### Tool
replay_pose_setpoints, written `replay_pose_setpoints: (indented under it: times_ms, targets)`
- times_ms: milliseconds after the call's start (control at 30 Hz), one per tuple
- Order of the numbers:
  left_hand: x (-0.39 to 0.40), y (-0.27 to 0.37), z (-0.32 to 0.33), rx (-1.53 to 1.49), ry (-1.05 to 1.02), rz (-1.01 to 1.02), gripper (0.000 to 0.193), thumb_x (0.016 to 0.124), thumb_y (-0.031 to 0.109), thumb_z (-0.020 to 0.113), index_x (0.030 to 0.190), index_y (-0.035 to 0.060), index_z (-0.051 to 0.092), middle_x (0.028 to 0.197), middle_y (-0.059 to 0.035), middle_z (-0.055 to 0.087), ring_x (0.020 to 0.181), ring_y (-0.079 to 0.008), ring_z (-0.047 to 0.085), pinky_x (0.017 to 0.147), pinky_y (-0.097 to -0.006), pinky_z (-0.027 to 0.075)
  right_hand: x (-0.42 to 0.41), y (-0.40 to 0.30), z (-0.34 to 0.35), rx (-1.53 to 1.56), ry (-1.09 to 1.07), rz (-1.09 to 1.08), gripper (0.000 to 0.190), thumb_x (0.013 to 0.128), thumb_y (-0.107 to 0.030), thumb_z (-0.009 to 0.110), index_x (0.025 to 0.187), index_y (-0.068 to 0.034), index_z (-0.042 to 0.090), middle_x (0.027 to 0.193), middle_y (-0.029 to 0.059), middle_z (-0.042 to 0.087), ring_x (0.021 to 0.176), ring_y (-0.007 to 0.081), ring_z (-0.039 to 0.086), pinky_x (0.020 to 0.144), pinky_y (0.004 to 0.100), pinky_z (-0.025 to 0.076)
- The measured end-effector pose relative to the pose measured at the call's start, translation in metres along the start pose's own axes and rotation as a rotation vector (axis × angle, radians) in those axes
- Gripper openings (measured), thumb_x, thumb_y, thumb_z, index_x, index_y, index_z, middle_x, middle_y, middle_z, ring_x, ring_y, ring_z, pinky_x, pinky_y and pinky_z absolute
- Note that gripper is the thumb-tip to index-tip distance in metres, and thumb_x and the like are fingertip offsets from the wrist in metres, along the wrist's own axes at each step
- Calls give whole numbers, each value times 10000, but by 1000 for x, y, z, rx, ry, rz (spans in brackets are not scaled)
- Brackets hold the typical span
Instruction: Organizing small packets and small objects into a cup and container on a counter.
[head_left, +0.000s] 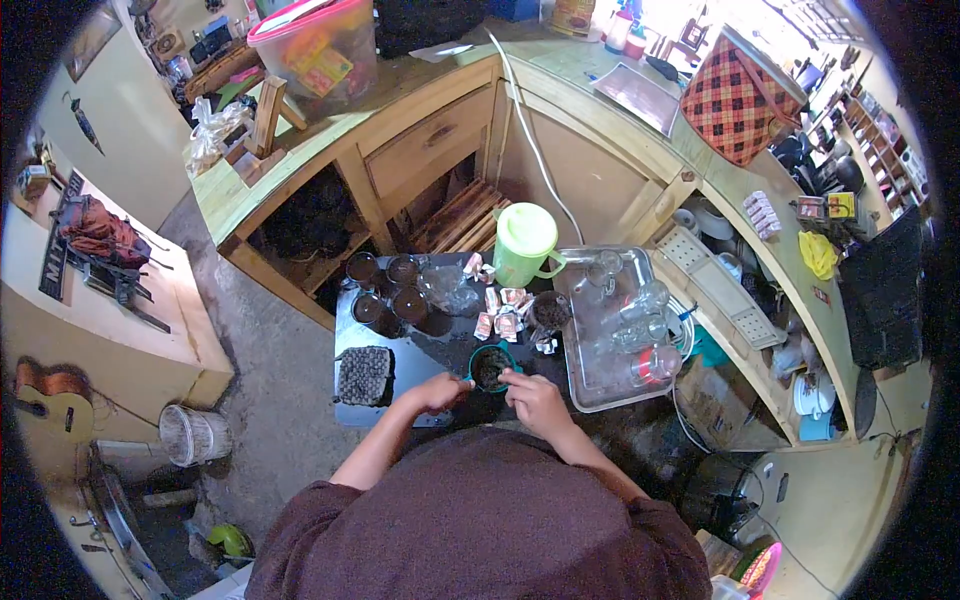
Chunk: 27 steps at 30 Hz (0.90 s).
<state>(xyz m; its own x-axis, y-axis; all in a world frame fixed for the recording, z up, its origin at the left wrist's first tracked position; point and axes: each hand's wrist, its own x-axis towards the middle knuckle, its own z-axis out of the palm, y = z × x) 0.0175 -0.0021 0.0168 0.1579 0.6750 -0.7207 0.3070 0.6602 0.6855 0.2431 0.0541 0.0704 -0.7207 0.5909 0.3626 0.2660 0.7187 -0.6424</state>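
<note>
My left hand (442, 393) grips the handle side of a round teal strainer-like vessel (491, 367) holding a dark, wet-looking mass. At its right rim, my right hand (536, 401) has its fingers bent over the opening; whether they pinch something is too small to tell. Just beyond stands a cup of dark grounds (550, 310), beside small torn sachets (508, 321). Several glasses of dark liquid (409, 304) are grouped at the far left of the low table (420, 356). A light green lidded pitcher (523, 244) rises behind the sachets.
Right of the table, a clear plastic tray (581, 375) carries glass mugs (637, 330). A grey woven mat (365, 375) lies at the table's left, near crumpled clear plastic (450, 291). Wooden counters (442, 97) curve around the far side, and a white cable (536, 142) hangs down one.
</note>
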Motion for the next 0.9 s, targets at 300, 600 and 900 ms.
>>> replay_pose_setpoints:
  times_ms: [300,600,900]
  targets:
    - [4,-5,-1,-5,-11,10,506,919,475,471,600,83,495,469,8,397,374,-121,335,362,-311,245,-4,7,6,24,-20,30,75,724,3,553,699,-56,592,1067,105,654,1053,263,606,784,383,489]
    - [1,-2,0,9,12,-10,501,908,481,484,613,77,514,469,6,402,380,-126,331,375,-321,246,-5,10,9,93,-86,18,89,724,3,545,688,-63,592,1090,120,648,1067,266,603,806,381,491]
    - [2,-1,-2,-9,-21,-46,477,904,473,491,614,95,491,486,6,406,381,-119,332,357,-316,244,-4,3,1,213,-107,182,93,698,29,524,641,-31,566,1016,136,670,1002,266,635,767,364,494]
